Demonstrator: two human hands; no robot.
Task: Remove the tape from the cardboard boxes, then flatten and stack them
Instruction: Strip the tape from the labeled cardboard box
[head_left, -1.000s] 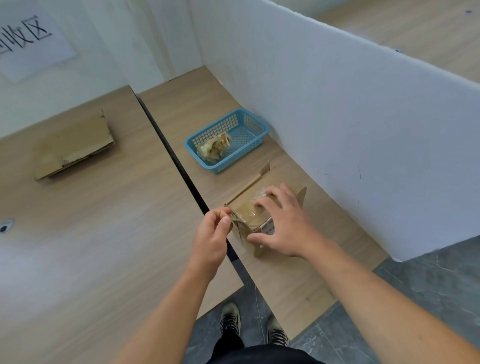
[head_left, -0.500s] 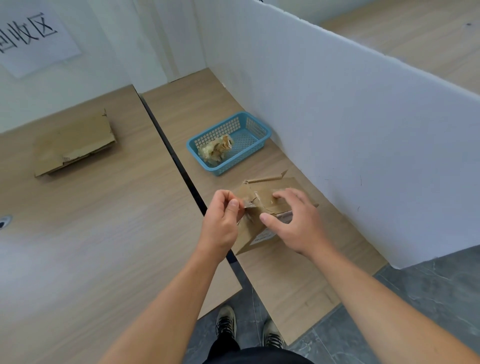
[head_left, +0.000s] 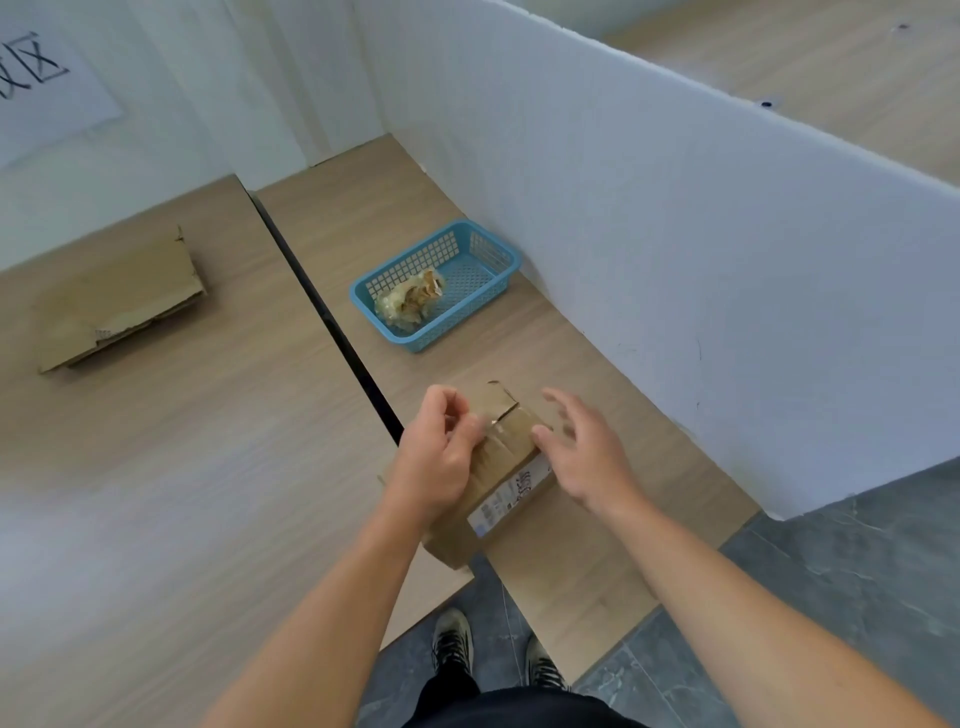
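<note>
Brown cardboard shows in two places. One cardboard box (head_left: 511, 454) lies at the front edge of the right worktop (head_left: 571, 577), with its near corner over the dark gap (head_left: 332, 322) toward the left worktop (head_left: 208, 493). One flattened stack (head_left: 119, 301) lies toward the far left of the left worktop; how many pieces it has, I cannot tell.

The left hand (head_left: 441, 460) rests on the box, and its curled fingers (head_left: 457, 410) pinch a shiny strip of tape (head_left: 491, 425) on the box top. The right hand (head_left: 589, 454) is just beside the box with its fingers (head_left: 566, 410) spread and released, holding nothing; it is blurred.

One blue basket (head_left: 493, 260) stands farther back by the white partition (head_left: 675, 234), well apart from the box, with one wad of tape (head_left: 408, 304) inside. Bare wood lies between the box and the basket, and between the box and the stack.

Both worktops are pale wood; the floor (head_left: 831, 571) is grey tile. One paper sign (head_left: 41, 78) hangs on the wall.
</note>
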